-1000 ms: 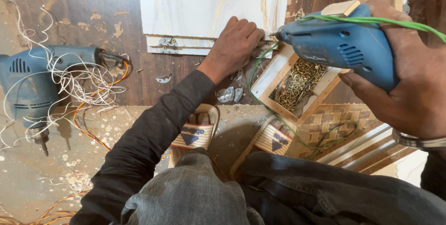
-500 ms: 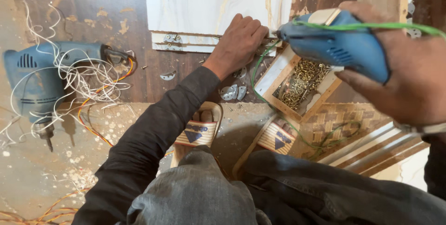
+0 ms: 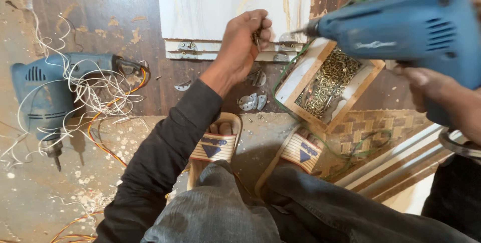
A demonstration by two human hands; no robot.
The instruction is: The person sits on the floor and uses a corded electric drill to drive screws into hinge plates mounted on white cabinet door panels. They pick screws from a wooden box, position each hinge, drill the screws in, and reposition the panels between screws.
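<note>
My right hand (image 3: 441, 97) grips a blue electric drill (image 3: 401, 30) with a green cord, its bit pointing left toward a metal hinge (image 3: 288, 42) at the lower edge of a white marbled board (image 3: 220, 2). My left hand (image 3: 243, 42) reaches forward in a dark sleeve and pinches a small screw (image 3: 256, 37) between its fingertips, just left of the drill's tip. A second hinge (image 3: 188, 47) sits on the board's edge further left.
A wooden box of brass screws (image 3: 328, 80) lies under the drill. Loose metal hinge plates (image 3: 252, 100) lie on the dark floor. A second blue drill (image 3: 47, 97) rests at the left among tangled white and orange wires. My sandalled feet (image 3: 215, 142) are below.
The view has drawn closer to the board. My left hand lifted off the hinge and now pinches a screw. The drill moved up and right.
</note>
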